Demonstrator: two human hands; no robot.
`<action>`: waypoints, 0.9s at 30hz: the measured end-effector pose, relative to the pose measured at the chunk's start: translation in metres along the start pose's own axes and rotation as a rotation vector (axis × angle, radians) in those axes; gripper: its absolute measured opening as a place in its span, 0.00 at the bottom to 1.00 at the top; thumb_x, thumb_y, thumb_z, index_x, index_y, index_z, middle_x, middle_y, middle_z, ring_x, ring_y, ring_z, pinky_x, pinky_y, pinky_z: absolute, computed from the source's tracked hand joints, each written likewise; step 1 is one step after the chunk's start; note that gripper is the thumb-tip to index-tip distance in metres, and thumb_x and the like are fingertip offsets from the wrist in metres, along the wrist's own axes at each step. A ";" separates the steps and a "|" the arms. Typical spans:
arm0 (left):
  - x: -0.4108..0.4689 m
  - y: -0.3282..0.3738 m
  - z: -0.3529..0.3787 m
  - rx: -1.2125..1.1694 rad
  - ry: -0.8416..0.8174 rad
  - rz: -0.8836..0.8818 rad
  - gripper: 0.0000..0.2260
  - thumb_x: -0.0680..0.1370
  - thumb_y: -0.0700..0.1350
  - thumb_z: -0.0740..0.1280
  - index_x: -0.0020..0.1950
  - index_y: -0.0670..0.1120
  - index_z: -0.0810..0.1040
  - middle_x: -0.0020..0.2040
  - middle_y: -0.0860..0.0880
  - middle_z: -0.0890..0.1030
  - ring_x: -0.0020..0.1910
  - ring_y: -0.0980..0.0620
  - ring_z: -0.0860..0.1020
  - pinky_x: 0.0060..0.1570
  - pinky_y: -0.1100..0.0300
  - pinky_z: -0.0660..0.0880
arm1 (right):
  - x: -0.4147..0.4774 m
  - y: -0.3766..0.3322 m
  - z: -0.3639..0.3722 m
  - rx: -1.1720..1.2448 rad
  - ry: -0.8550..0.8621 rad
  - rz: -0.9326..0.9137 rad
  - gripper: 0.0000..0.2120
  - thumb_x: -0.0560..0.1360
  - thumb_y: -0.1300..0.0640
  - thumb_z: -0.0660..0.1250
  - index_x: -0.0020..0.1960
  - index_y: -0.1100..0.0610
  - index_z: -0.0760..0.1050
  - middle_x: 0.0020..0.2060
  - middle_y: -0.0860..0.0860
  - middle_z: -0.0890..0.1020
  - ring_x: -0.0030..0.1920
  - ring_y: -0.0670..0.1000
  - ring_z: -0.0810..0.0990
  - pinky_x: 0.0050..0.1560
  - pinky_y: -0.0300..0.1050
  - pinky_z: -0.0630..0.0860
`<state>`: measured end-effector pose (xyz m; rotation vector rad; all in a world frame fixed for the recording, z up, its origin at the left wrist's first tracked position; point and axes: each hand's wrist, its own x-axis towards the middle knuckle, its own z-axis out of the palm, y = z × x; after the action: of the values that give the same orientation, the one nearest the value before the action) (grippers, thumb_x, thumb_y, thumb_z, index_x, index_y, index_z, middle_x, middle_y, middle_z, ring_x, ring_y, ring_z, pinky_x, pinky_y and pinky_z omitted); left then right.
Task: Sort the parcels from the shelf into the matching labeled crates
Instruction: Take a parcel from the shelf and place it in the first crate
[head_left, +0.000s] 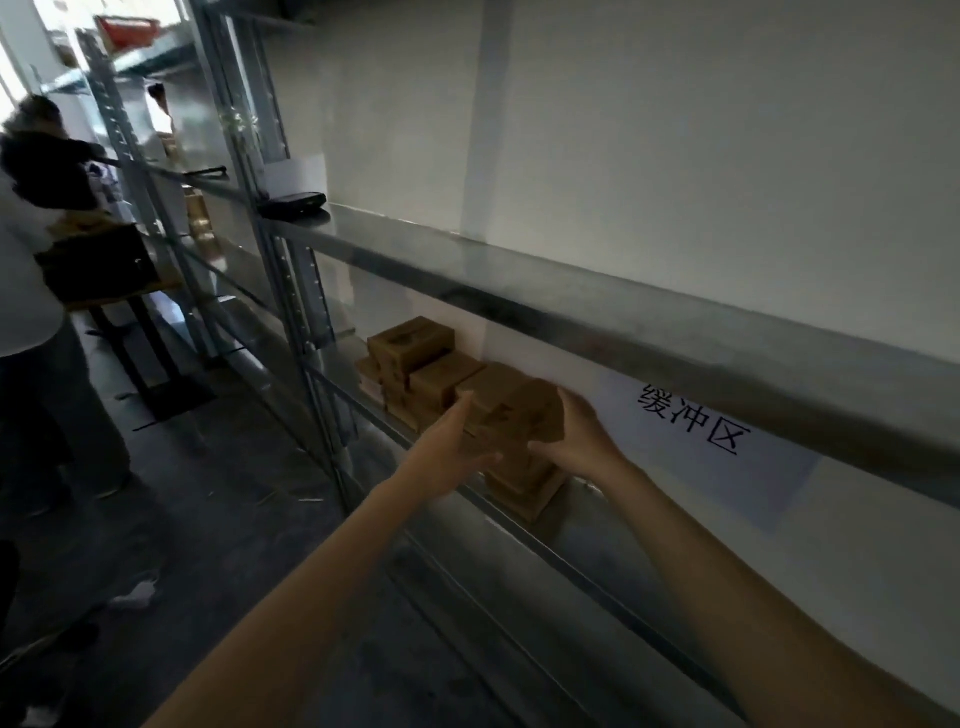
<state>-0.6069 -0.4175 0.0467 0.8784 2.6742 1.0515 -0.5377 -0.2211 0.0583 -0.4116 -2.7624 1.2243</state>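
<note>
Left hand (457, 441) and right hand (576, 436) clasp opposite side faces of the top parcel (511, 410) in a firm two-handed grip, atop the nearest stack (524, 480) on the shelf (584, 519), just left of the paper sign (696, 421). It looks like stiff cardboard, likely light, so side faces suit it. More parcels (415, 358) lie farther left of the sign.

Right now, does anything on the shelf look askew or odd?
The stack under the parcel held by the left hand and right hand is uneven: lower boxes jut toward the shelf edge. Nothing looks damaged.
</note>
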 end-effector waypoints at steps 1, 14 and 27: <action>0.016 -0.008 0.004 0.015 -0.028 0.006 0.39 0.69 0.62 0.70 0.75 0.57 0.56 0.69 0.55 0.71 0.65 0.56 0.73 0.64 0.49 0.73 | 0.005 0.003 0.003 -0.003 0.013 0.027 0.50 0.68 0.49 0.77 0.80 0.53 0.49 0.77 0.53 0.59 0.76 0.55 0.60 0.74 0.55 0.62; 0.126 -0.065 0.035 -0.146 -0.367 0.123 0.36 0.72 0.49 0.73 0.75 0.53 0.57 0.65 0.54 0.69 0.66 0.54 0.69 0.65 0.61 0.65 | 0.064 0.036 0.050 0.073 -0.031 0.305 0.67 0.61 0.47 0.82 0.79 0.51 0.33 0.78 0.49 0.53 0.77 0.52 0.55 0.74 0.43 0.54; 0.156 -0.067 0.061 -0.201 -0.522 0.277 0.62 0.64 0.51 0.80 0.76 0.44 0.32 0.78 0.45 0.51 0.76 0.50 0.57 0.71 0.58 0.56 | 0.072 0.040 0.069 0.174 0.017 0.335 0.61 0.67 0.62 0.79 0.78 0.53 0.33 0.77 0.50 0.54 0.71 0.41 0.55 0.68 0.32 0.53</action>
<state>-0.7466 -0.3337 -0.0301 1.2946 2.0250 0.9530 -0.6119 -0.2248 -0.0193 -0.8884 -2.6154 1.5057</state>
